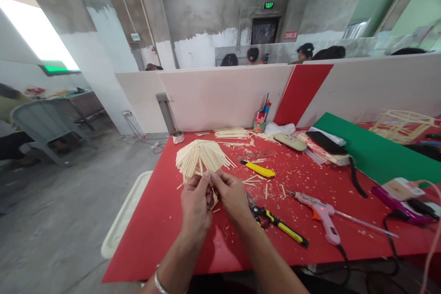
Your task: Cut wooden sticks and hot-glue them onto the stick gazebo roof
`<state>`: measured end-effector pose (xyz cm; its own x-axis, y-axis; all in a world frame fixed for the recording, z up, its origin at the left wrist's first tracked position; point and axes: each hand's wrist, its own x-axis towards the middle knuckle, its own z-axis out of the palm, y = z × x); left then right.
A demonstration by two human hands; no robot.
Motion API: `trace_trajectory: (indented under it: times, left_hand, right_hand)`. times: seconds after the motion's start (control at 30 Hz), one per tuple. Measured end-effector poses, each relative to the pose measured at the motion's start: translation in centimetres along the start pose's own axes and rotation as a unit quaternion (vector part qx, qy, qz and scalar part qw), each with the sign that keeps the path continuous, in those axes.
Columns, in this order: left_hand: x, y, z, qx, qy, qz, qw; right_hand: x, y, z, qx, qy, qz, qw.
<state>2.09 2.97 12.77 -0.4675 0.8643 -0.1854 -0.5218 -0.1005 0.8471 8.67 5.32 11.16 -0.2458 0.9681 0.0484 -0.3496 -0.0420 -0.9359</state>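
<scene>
My left hand [197, 200] and my right hand [231, 192] meet over the red tabletop [151, 234], fingertips pinched together. What they pinch is too small to make out. Just beyond my fingers stands a model with a sloping roof of pale wooden sticks [200, 154]; my hands hide its lower part. Black-and-yellow pliers [282, 227] lie right of my right wrist. Farther back is a yellow utility knife [258, 168], with loose sticks [251, 180] near it. A pink glue gun [322, 213] rests on its side at the right.
Stick piles [232, 133], a pen cup [259, 122] and a small metal tin [178, 136] line the back. A glasses case [290, 142], green board [375, 151] and purple power strip [396, 204] lie right. A white partition [223, 96] stands behind; people sit beyond it.
</scene>
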Motion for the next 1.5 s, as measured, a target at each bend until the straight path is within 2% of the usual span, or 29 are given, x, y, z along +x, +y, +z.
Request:
trace_trajectory:
  times: [0.33,0.43,0.47,0.53,0.6,0.67,0.77,1.0,1.5]
  left_hand:
    - [0.2,0.6,-0.1,0.039,0.013,0.025,0.999]
    - [0.2,0.9,-0.4,0.051,0.014,0.025,0.998]
    - [0.2,1.0,-0.5,0.056,0.014,0.023,0.998]
    - [0.3,1.3,-0.7,0.063,0.011,0.017,0.998]
    - [0.4,1.7,-1.0,0.068,0.008,0.009,0.998]
    - [0.5,2.0,-1.3,0.069,0.005,0.0,0.998]
    - [0.7,2.3,-1.9,0.068,0.0,-0.003,0.998]
    - [0.5,2.6,-2.6,0.057,-0.001,0.007,0.998]
    - [0.6,2.6,-2.6,0.049,0.018,0.016,0.998]
  right_hand:
    - [-0.3,-0.5,-0.4,-0.135,-0.01,-0.083,0.987]
    - [-0.3,-1.1,-1.3,-0.198,0.042,-0.128,0.971]
    - [-0.1,-1.5,-1.7,-0.234,0.067,-0.166,0.956]
    - [0.7,-2.5,-2.3,-0.326,0.095,-0.269,0.902]
    - [1.8,-3.2,-2.8,-0.407,0.076,-0.349,0.841]
    - [2.7,-3.5,-2.9,-0.44,0.029,-0.366,0.82]
    - [3.3,-3.1,-2.7,-0.437,-0.017,-0.351,0.828]
    - [2.5,-2.3,-2.0,-0.415,-0.008,-0.346,0.842]
    - [2.2,-2.1,-1.9,-0.417,-0.001,-0.328,0.848]
